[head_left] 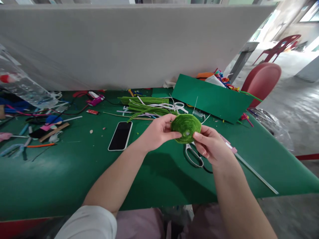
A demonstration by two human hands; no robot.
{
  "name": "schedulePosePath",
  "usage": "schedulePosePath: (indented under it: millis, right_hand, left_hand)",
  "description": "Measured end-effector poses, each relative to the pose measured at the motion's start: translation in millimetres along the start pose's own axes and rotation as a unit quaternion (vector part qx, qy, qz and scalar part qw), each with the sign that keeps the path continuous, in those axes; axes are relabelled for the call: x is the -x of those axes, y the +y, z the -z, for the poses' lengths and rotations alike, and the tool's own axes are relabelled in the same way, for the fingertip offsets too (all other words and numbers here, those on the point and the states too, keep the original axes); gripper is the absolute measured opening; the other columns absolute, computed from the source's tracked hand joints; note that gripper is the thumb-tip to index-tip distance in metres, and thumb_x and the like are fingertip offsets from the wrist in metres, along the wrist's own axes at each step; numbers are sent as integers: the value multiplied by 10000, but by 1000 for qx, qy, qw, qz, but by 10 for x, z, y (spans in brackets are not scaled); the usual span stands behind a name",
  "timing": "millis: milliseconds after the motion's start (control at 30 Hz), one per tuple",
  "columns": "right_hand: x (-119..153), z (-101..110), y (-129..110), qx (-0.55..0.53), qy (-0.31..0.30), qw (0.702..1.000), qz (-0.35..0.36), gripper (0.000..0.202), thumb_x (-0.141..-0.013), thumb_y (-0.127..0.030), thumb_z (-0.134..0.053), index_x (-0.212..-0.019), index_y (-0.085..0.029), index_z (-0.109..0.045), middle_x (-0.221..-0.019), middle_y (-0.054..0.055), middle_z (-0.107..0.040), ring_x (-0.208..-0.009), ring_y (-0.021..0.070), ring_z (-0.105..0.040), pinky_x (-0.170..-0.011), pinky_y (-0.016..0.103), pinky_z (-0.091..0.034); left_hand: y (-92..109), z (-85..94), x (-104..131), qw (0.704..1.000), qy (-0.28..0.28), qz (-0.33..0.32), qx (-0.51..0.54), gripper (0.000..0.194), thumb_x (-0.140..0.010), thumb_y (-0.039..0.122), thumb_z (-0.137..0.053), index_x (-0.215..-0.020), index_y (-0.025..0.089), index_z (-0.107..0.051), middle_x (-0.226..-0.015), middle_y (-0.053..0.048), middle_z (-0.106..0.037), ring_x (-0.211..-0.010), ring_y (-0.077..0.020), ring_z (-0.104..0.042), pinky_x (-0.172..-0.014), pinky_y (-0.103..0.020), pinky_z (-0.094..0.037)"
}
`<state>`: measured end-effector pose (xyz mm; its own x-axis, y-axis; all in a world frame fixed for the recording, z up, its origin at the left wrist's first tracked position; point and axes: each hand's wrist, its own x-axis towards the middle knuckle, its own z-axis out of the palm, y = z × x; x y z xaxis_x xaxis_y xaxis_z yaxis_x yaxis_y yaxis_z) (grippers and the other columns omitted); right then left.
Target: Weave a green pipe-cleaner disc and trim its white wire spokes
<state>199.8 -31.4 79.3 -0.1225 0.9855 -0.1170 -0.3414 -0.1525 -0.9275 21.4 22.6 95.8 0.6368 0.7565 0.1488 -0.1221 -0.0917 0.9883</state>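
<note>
Apparently inspecting the green pipe-cleaner disc (185, 124)!
Left hand (157, 133) and right hand (213, 145) are pinching it; next move needs gentleness.

Fuzzy green disc (186, 125), concentric ridges, small pale hole, face toward the camera, right of frame centre

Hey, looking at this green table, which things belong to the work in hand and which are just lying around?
Probably part of the work:
green coiled disc, held by left hand and right hand
fuzzy green strips, beyond the hands
scissors, partly hidden

Seemingly just lying about:
phone
clear plastic bottle, far left
small red packet, beyond the phone
</note>
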Motion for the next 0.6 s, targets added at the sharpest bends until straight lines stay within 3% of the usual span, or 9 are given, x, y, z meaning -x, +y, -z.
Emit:
schedulePosePath:
  millis: [200,600]
  right_hand:
    - [-5,15,11,6,-6,1000,-2,213,-641,-300,-717,-749,-173,-584,-403,-79,-462,-246,22,-370,-214,105,-259]
    - [20,12,-2,-19,-26,999,13,199,-666,-293,-702,-765,-181,-570,-396,-86,-465,-243,20,-363,-218,101,-246]
  left_hand:
    - [30,17,5,1000,-5,3,-8,287,-659,151,-681,-925,155,-572,-858,-33,-649,-816,-176,-622,-740,-318,-507]
    - [69,55,40,998,-13,-44,-32,529,-680,178,-673,-1184,206,-515,-994,-51,-652,-924,-221,-614,-805,-350,-503]
